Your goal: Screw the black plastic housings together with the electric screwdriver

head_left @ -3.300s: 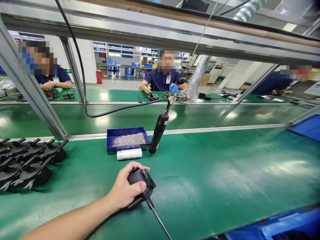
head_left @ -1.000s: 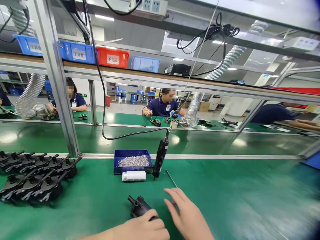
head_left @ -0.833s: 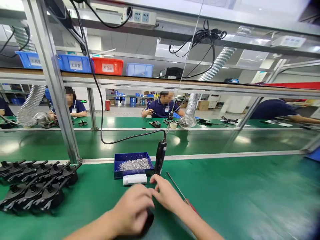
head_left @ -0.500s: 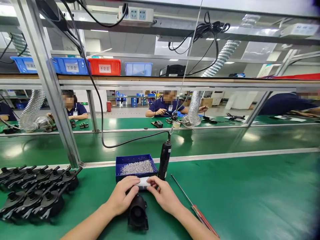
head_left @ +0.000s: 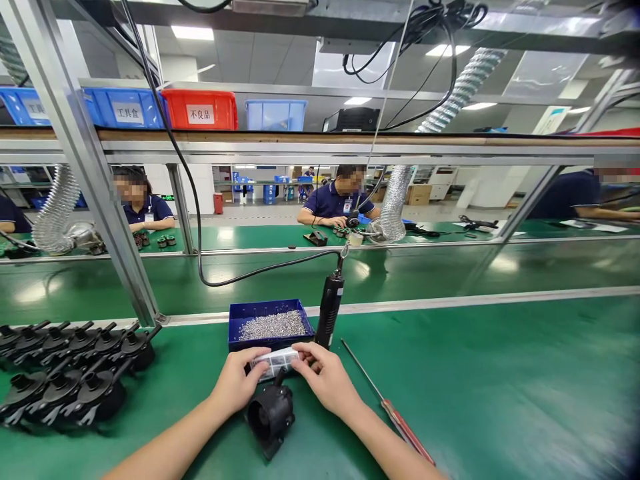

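Both hands hold a whitish rectangular piece with a grid pattern [head_left: 278, 364], just in front of the screw box; its exact kind I cannot make out. My left hand [head_left: 236, 383] pinches its left end between thumb and fingers. At the right end, my right hand [head_left: 327, 379] grips it the same way. Below the hands stands a black round housing [head_left: 273, 415] with a wide opening and a stub on top, which neither hand holds. Small silvery metal parts [head_left: 274, 325] fill part of the blue box [head_left: 242, 341] behind. A black electric screwdriver [head_left: 330, 311] hangs beside the box.
Right of my right forearm lies a long screwdriver with a red handle [head_left: 405, 427]. Rows of black assembled units [head_left: 90, 393] occupy the left of the green bench [head_left: 500, 387]. A metal post [head_left: 95, 160] rises behind them. Co-workers [head_left: 340, 200] sit across the line.
The piece in my hands has tilted, so its gridded face now shows. The black housing has turned, its opening now facing more to the left. My view has shifted lower.
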